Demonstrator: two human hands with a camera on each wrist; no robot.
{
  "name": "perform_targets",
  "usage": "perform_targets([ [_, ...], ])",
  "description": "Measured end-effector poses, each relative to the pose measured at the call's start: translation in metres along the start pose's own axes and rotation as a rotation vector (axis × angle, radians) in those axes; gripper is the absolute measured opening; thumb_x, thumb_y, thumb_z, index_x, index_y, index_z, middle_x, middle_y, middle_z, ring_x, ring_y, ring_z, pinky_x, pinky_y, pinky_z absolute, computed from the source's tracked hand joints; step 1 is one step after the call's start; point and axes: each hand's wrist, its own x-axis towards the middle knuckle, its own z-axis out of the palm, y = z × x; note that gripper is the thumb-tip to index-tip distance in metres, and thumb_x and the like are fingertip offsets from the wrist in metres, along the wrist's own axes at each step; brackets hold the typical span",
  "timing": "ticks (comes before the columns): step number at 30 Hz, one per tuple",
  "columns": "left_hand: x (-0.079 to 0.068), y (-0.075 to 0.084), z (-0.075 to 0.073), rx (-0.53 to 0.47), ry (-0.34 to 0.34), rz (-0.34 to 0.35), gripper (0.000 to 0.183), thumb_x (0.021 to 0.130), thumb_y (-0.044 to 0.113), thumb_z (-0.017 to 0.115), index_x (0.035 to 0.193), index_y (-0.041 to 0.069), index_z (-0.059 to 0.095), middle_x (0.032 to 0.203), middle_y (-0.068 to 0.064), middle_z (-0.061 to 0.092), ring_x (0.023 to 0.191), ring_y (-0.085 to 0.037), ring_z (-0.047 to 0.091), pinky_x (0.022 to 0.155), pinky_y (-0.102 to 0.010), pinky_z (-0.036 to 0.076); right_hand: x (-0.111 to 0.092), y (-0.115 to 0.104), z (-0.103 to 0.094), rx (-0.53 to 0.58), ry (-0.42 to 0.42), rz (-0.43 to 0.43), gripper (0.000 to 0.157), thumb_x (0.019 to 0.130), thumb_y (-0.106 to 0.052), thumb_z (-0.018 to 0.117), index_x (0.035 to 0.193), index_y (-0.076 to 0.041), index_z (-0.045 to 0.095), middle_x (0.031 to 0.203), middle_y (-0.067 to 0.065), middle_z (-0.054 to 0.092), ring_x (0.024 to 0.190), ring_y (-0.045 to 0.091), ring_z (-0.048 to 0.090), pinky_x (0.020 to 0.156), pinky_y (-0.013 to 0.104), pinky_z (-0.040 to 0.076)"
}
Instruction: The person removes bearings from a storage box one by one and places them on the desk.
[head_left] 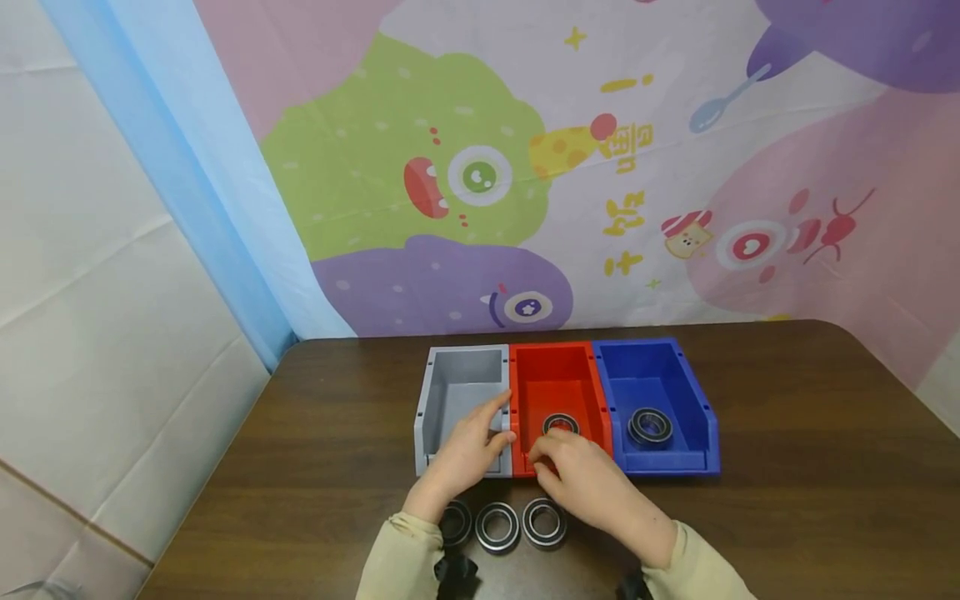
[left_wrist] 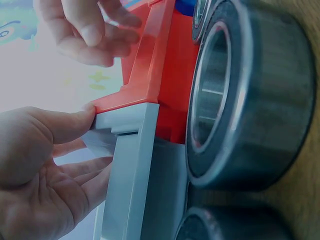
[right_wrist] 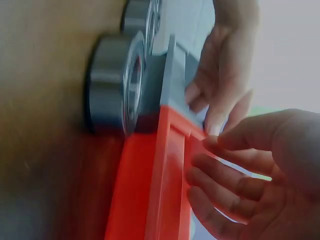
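Observation:
My left hand point(head_left: 467, 450) is over the front of the grey bin point(head_left: 426, 400), thumb tip at the rim where it joins the red bin point(head_left: 522, 375). Its fingers are extended and hold nothing visible. The right hand point(head_left: 581, 475) hovers at the front of the red bin, fingers loosely bent with nothing visible between them. Just beyond those fingertips, a ball bearing point(head_left: 561, 423) lies in the red bin, partly hidden by the hand. In the right wrist view, the right fingers point(right_wrist: 215, 185) hang beside the red front wall, close to the left thumb.
Three bearings stand in a row on the table before the bins: left bearing point(head_left: 455, 523) partly behind the sleeve, middle bearing point(head_left: 497, 527), right bearing point(head_left: 544, 523). The blue bin point(head_left: 697, 408) on the right contains a bearing point(head_left: 650, 427). A printed cloth point(head_left: 465, 275) hangs behind.

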Motion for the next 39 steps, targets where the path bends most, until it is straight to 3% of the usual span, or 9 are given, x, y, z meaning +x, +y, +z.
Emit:
perform_targets([
  [3,0.0,0.0,0.0,-0.002,-0.004,-0.001,0.057,0.09,0.024,0.055,0.141,0.011,0.033,0.139,-0.013,0.041,0.112,-0.027,0.053,0.094,-0.044,0.043,0.008,0.008,0.001,-0.019,0.061,0.055,0.004,0.075,-0.008,0.066,0.077,-0.012,0.066,0.073,-0.004,0.056,0.065,0.009,0.053,0.063,0.026,0.05],
  [7,0.0,0.001,-0.001,0.003,-0.004,-0.004,0.057,0.09,0.024,0.055,0.141,0.011,0.033,0.139,-0.013,0.041,0.118,-0.028,0.048,0.097,-0.045,0.04,0.016,0.016,0.004,-0.026,0.083,0.135,0.005,0.075,-0.006,0.066,0.078,-0.01,0.064,0.074,0.0,0.056,0.066,0.012,0.051,0.062,0.027,0.048],
  [13,0.0,0.001,-0.001,0.01,0.002,-0.003,0.057,0.09,0.025,0.055,0.141,0.011,0.034,0.139,-0.013,0.041,0.123,-0.029,0.044,0.099,-0.045,0.038,0.025,0.021,0.011,-0.044,0.086,0.174,0.021,0.075,-0.007,0.066,0.096,-0.002,0.064,0.088,0.009,0.059,0.078,0.023,0.055,0.072,0.034,0.051],
  [20,-0.001,0.003,-0.001,0.001,0.0,0.0,0.057,0.09,0.024,0.056,0.14,0.01,0.034,0.138,-0.013,0.041,0.114,-0.028,0.052,0.096,-0.044,0.041,0.033,0.025,0.021,-0.048,0.011,0.267,0.03,0.076,-0.009,0.067,0.105,0.001,0.062,0.097,0.016,0.057,0.085,0.031,0.055,0.079,0.04,0.05],
  [39,-0.001,0.001,0.0,0.007,0.007,0.0,0.057,0.089,0.025,0.056,0.141,0.011,0.034,0.138,-0.012,0.042,0.124,-0.028,0.043,0.1,-0.045,0.037,0.05,0.03,0.029,-0.061,-0.193,0.461,0.046,0.075,-0.018,0.072,0.112,0.004,0.056,0.102,0.022,0.055,0.089,0.033,0.055,0.083,0.044,0.048],
])
